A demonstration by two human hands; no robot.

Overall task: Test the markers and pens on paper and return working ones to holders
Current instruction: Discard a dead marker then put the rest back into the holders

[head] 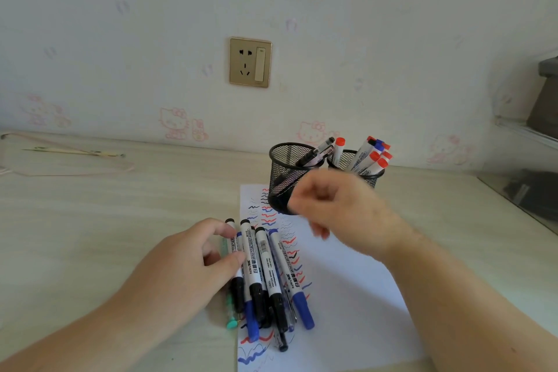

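Markers lie part-hidden under left hand; right hand blurred.

Beside the black wire-mesh metal holder, smooth matt paper lay on pale wood-grain desk; glossy plastic markers rested below it.

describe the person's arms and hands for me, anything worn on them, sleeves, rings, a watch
Both forearms are bare up to the frame edge, no sleeves in view. The left hand and right hand show no rings, watch, bracelet or gloves. The right hand is motion-blurred, so small details there cannot be told.
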